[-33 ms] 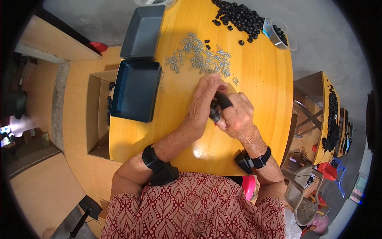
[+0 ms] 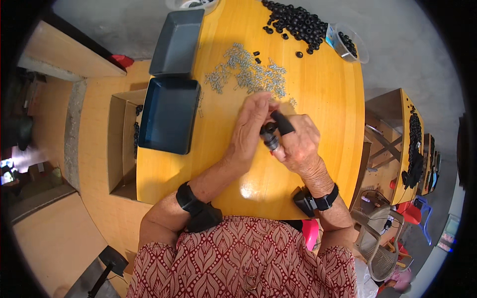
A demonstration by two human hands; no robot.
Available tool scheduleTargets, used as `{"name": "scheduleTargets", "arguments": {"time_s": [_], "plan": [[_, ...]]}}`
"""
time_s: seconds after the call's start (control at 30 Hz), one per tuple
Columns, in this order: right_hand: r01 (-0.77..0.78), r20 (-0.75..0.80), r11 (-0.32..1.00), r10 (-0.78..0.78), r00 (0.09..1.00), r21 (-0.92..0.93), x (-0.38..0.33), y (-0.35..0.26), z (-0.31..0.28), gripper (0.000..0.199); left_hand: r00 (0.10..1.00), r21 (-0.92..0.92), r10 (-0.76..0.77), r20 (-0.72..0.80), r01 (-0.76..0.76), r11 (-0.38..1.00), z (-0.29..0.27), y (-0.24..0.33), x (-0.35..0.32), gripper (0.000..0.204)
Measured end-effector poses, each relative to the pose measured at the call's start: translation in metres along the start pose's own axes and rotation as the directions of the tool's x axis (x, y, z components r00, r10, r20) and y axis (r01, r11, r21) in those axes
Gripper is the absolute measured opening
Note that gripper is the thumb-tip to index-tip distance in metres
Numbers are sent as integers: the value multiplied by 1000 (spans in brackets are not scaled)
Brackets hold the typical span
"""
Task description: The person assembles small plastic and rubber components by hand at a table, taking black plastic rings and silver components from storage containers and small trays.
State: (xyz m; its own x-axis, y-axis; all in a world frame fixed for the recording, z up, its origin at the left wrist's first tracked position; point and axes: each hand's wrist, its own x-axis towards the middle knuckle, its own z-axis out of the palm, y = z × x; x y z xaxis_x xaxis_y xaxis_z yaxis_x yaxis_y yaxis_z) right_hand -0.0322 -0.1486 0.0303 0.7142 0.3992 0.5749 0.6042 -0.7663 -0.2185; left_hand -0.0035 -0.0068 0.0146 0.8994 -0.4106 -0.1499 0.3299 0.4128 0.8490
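I see the right hand (image 2: 302, 143) pinching a glossy black cylindrical piece (image 2: 271, 142), slanting forward-left beside the left hand (image 2: 251, 118), whose grip I can't tell.

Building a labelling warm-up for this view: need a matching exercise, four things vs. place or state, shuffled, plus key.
Things:
1. small silvery parts
2. heap of black round parts
3. nearer dark tray
4. right hand

Places or states:
A. along the table's left edge
B. holding a dark part
C. scattered on the tabletop just beyond the hands
D. at the far edge, beside a clear tub

Pairs: 1-C, 2-D, 3-A, 4-B
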Motion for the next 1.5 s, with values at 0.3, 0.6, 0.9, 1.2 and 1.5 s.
{"name": "scheduleTargets", "arguments": {"time_s": [0.3,0.6,0.9,1.2,1.5], "plan": [[-54,11,981,57,998,-187,-2,13,-20,43,988,12,-72,135,71,997,-9,0,4,19],[-74,43,990,80,996,-124,-1,13,-18,52,983,-5,-71,167,73,997,-13,-3,7,17],[-58,81,979,75,994,-195,3,15,-25,35,982,62,-111,152,102,993,-13,-3,5,19],[-71,34,989,76,997,-126,-5,24,-23,32,984,168,-126,123,104,980,-9,9,3,22],[-120,23,976,126,992,-181,0,14,-27,32,986,285,-129,105,94,954,-11,5,3,19]]}}
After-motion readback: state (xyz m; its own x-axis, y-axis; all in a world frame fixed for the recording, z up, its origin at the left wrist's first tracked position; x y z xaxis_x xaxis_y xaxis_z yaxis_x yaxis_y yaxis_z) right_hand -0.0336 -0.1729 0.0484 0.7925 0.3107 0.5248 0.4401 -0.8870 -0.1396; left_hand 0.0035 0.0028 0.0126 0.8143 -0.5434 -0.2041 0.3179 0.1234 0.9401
